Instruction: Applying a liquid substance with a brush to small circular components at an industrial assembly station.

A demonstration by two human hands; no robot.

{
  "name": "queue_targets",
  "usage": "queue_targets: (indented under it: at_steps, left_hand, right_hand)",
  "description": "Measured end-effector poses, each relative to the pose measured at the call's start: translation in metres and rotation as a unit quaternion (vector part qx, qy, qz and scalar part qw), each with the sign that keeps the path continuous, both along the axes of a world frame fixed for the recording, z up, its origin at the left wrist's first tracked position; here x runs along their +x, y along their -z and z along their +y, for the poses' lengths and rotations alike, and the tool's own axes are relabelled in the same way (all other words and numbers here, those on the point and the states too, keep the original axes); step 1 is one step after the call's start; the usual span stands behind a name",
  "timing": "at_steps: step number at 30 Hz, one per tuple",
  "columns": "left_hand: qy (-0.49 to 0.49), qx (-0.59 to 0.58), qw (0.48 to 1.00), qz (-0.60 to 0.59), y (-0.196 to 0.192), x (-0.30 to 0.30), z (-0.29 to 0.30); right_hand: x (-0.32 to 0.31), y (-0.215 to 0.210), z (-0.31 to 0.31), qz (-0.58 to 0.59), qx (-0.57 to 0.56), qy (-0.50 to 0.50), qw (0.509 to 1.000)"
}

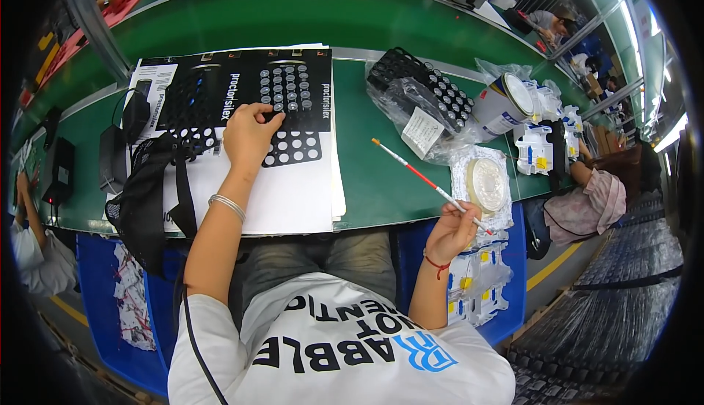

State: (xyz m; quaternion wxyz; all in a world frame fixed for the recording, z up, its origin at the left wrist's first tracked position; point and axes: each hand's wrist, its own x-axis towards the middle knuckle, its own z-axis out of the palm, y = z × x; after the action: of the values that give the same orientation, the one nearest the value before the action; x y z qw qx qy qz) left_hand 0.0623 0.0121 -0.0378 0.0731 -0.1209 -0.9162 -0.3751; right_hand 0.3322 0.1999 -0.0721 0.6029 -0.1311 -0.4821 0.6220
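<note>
My left hand (251,137) is over a black sheet (317,75) set with rows of round, clear-grey discs (286,86). Its fingers are pinched together at the lower discs; what lies between the fingertips is too small to make out. Just below it lies a black perforated strip (315,158), its round holes showing white. In my right hand (452,230) is a thin paintbrush (419,176) with a red and white handle, its orange tip pointing up and left over the green table. Beside that hand sits a shallow cream-coloured round dish (486,185) on a crumpled white pad (460,164).
A black mesh bag (147,189) and black boxes (112,159) stand at the left. At the right are perforated black trays in clear plastic (418,86), a metal can (506,104) and white parts with yellow pieces (534,148). Blue bins (513,258) flank me; other people work around.
</note>
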Motion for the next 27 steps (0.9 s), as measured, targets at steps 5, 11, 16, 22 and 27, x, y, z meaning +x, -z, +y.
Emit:
queue_targets:
  at_steps: [5, 11, 16, 22, 27]
  left_hand:
    - [-0.006, -0.002, 1.0, -0.001, 0.002, -0.002, -0.001]
    - [0.005, 0.002, 1.0, 0.01, 0.001, -0.001, -0.004]
    - [0.012, -0.005, 1.0, 0.001, -0.007, 0.002, -0.007]
    - [0.133, 0.006, 0.988, 0.078, -0.039, 0.034, 0.029]
    - [0.284, 0.104, 0.937, 0.176, -0.058, 0.048, 0.108]
  right_hand:
    - [0.001, 0.0, 0.001, 0.003, -0.003, -0.004, 1.0]
    - [0.002, 0.0, 0.002, 0.011, -0.001, -0.004, 1.0]
    - [0.01, -0.001, 0.004, 0.011, -0.004, 0.011, 1.0]
    - [0.026, -0.014, 0.008, 0.042, -0.002, 0.026, 0.999]
    - [0.049, -0.029, 0.017, 0.078, -0.018, 0.076, 0.994]
